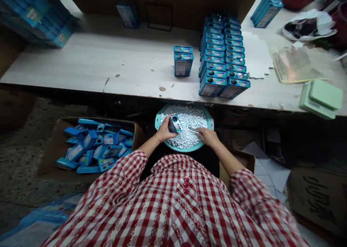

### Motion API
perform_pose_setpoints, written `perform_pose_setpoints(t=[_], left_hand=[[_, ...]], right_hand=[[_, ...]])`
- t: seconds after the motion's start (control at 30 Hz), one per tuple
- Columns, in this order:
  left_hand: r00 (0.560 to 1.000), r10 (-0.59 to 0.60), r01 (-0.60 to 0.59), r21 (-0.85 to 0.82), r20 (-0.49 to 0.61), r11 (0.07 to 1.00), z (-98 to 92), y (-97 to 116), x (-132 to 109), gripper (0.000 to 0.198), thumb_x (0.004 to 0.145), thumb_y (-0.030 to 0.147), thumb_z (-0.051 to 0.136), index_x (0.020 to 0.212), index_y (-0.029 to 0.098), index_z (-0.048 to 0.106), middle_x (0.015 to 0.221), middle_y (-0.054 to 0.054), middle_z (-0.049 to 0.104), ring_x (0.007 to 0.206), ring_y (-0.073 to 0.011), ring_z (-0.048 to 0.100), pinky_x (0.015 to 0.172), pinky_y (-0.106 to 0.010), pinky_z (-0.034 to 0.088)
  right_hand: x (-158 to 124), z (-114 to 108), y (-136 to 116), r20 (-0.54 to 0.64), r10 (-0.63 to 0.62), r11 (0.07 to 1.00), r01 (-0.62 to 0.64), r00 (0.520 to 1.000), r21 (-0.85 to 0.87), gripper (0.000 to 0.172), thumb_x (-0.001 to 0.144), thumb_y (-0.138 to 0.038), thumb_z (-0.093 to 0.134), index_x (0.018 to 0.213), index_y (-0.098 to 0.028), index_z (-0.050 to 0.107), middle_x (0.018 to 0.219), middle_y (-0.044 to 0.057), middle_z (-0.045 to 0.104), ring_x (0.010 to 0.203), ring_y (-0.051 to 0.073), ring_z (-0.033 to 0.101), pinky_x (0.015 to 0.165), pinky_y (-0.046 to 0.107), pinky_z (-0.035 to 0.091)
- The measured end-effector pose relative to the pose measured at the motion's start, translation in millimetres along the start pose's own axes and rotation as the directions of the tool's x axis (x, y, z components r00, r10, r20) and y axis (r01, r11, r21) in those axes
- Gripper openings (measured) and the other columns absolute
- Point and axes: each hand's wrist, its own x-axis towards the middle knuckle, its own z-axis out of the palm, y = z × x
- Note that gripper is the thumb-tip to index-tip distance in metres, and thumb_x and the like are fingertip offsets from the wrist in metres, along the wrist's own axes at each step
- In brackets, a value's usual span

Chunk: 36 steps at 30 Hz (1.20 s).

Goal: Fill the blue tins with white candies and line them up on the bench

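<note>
A turquoise basin (211, 123) full of small white pellets (187, 140) rests on my lap. Over its left side my left hand (164, 130) is closed around a small blue box (175, 123), tilted, with a dark round spot on its top and white pellets at its edge. At the basin's right side my right hand (208, 136) is closed on a slim silvery metal utensil (193, 130). The utensil's tip is among the pellets, so I cannot tell its exact kind.
Rows of upright blue boxes (213, 64) stand on the white table (130, 66), with a pair (183, 64) to their left. A pale green scale-like device (321, 98) sits at the right edge. On the floor at left, a cardboard carton (48, 156) holds many blue boxes.
</note>
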Motion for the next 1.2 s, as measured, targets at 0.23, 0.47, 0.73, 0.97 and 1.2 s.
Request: perform_pose_setpoints(t=[0.23, 0.47, 0.73, 0.97, 1.2], left_hand=[[1.0, 0.01, -0.008, 0.081, -0.029, 0.997, -15.1, 0.7, -4.0, 0.086, 0.055, 0.029, 0.073, 0.129, 0.019, 0.031, 0.128, -0.013, 0.043, 0.12, -0.0295, 0.043, 0.103, -0.047, 0.035], [0.984, 0.179, -0.171, 0.276, -0.005, 0.946, -11.6, 12.7, 2.5, 0.086, 0.052, 0.023, 0.071, 0.129, 0.019, 0.033, 0.126, -0.012, 0.045, 0.118, -0.0306, 0.044, 0.103, -0.048, 0.034], [0.982, 0.189, -0.18, 0.403, 0.017, 0.897, -16.2, 24.2, 3.5, 0.085, 0.054, 0.023, 0.069, 0.131, 0.018, 0.033, 0.127, -0.012, 0.046, 0.121, -0.0318, 0.042, 0.105, -0.049, 0.03], [0.99, 0.135, -0.132, 0.527, 0.032, 0.839, -30.6, 27.5, -2.5, 0.079, 0.055, 0.019, 0.068, 0.129, 0.021, 0.04, 0.131, -0.012, 0.043, 0.127, -0.0375, 0.032, 0.102, -0.053, 0.03], [0.971, 0.132, -0.067, 0.302, -0.198, 0.951, -42.8, 45.7, 8.9, 0.087, 0.055, 0.029, 0.075, 0.13, 0.02, 0.032, 0.124, -0.011, 0.046, 0.116, -0.0286, 0.048, 0.102, -0.044, 0.037]], right_hand=[[-11.8, -11.0, 3.1, -0.06, 0.012, 0.981, 0.0, 0.998, 0.196, 0.035, 0.085, -0.032, 0.05, 0.117, -0.025, 0.061, 0.113, 0.004, 0.066, 0.1, 0.021, 0.061, 0.082, 0.03, 0.046], [-40.1, -81.1, -31.8, -0.153, -0.103, 0.993, 0.11, 0.983, 0.04, 0.035, 0.087, -0.033, 0.048, 0.119, -0.028, 0.06, 0.11, 0.004, 0.066, 0.097, 0.02, 0.061, 0.077, 0.026, 0.044], [-44.4, -98.6, -47.1, -0.143, -0.083, 0.988, 0.063, 0.986, -0.138, 0.037, 0.089, -0.036, 0.043, 0.123, -0.03, 0.057, 0.108, 0.005, 0.065, 0.091, 0.018, 0.061, 0.07, 0.025, 0.043], [-47.4, -67.0, -13.8, -0.142, -0.003, 0.999, -0.003, 0.99, -0.046, 0.035, 0.089, -0.038, 0.043, 0.118, -0.029, 0.06, 0.114, 0.004, 0.065, 0.098, 0.022, 0.061, 0.076, 0.029, 0.046], [-38.0, -44.0, 0.9, -0.13, 0.041, 0.999, -0.036, 0.991, 0.039, 0.035, 0.089, -0.036, 0.044, 0.118, -0.028, 0.06, 0.114, 0.004, 0.065, 0.099, 0.023, 0.062, 0.079, 0.032, 0.047]])
